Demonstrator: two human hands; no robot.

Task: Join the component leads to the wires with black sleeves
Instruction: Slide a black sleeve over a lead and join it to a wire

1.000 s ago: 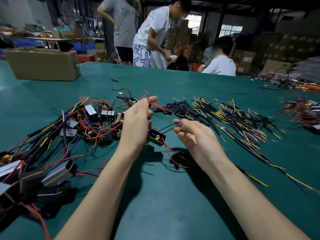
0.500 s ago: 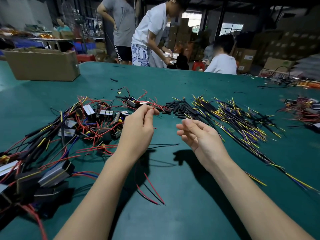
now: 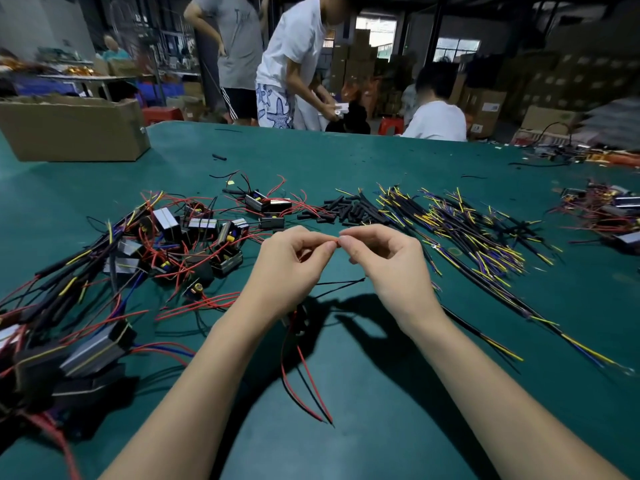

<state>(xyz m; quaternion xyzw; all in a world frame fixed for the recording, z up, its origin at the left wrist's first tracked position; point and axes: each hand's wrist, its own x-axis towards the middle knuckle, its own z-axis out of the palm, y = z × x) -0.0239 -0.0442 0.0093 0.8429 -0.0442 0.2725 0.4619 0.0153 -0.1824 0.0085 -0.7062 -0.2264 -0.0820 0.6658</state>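
Head view, so looking down at both hands working mid-surface. Left hand (image 3: 289, 268) and right hand (image 3: 388, 261) are nearly touching at the fingertips, both pinching the same thin red lead (image 3: 333, 239) between thumb and forefinger, so each grip is closed on that lead. Hanging under the left wrist is a small dark component (image 3: 297, 318), partly hidden, with red and black wires (image 3: 308, 382) trailing off toward 6 o'clock onto the green surface (image 3: 381, 410). A thin black wire (image 3: 341, 283) runs sideways just below the hands.

Going outward: at 12 o'clock from the hands sits a loose pile of short black sleeves (image 3: 346, 211). Toward 2 o'clock there's a big spread of yellow, purple and black wires (image 3: 467, 230). At 9 to 10 o'clock, a messy heap of boxy parts (image 3: 166, 244) tangled in red wire. Cardboard box (image 3: 72, 131) way out at 10 o'clock, and another little heap of parts (image 3: 602, 211) at the far right edge. People (image 3: 291, 60) stand beyond the far edge.
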